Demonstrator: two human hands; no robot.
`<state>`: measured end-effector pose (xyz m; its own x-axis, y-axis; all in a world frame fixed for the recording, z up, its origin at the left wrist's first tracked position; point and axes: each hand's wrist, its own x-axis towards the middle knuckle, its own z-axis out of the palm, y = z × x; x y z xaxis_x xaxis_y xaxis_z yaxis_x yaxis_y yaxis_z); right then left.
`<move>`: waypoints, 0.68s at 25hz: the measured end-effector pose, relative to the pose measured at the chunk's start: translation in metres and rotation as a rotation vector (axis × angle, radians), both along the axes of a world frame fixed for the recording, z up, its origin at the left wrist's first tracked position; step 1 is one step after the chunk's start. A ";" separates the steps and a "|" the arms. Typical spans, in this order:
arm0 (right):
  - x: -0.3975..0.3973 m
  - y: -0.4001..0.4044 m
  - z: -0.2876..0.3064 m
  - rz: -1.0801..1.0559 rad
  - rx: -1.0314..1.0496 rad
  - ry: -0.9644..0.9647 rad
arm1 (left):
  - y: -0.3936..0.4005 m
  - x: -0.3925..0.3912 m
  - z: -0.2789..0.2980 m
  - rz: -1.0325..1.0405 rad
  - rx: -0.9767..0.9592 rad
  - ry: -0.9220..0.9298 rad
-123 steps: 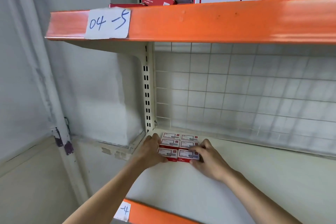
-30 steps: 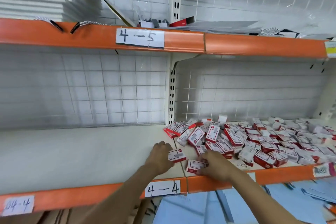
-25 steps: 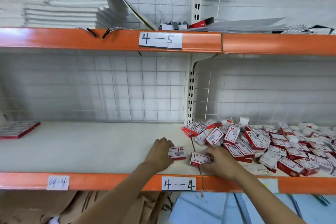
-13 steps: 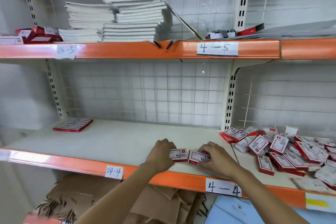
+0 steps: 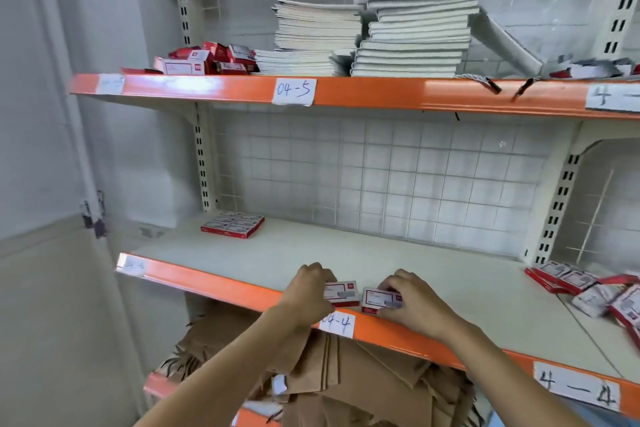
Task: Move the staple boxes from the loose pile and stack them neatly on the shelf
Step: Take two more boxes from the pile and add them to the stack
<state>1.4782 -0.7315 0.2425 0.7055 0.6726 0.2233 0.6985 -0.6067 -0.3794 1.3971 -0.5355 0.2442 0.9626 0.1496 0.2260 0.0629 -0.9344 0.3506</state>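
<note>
Both boxes have slid leftward along the shelf (image 5: pixel 450 291), away from the loose pile (image 5: pixel 595 291) at right. The left hand (image 5: pixel 309 291) grips one staple box (image 5: pixel 343 293), the right hand (image 5: pixel 412 302) the other box (image 5: pixel 381 300), low centre; the neat stack (image 5: pixel 232 224) sits upper left of them.

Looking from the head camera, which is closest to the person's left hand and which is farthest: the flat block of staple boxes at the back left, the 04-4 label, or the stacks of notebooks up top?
From the left hand:
1. 04-4 label, on the shelf's front edge just below the hand.
2. Block of staple boxes, back left on the same shelf.
3. Notebook stacks, on the shelf above.
</note>
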 end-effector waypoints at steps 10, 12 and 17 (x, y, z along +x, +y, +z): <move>-0.013 0.122 -0.007 0.064 -0.020 0.028 | 0.125 -0.035 -0.019 0.154 -0.084 0.042; -0.005 0.148 -0.006 0.096 -0.006 0.009 | 0.144 -0.032 -0.019 0.188 -0.098 0.039; 0.020 0.208 -0.007 0.168 0.021 -0.003 | 0.194 -0.016 -0.014 0.286 -0.093 0.040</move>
<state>1.4983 -0.5233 0.2353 0.5824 0.7765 0.2405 0.7909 -0.4731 -0.3881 1.3814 -0.3416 0.2302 0.8861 0.4343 0.1617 0.3344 -0.8409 0.4255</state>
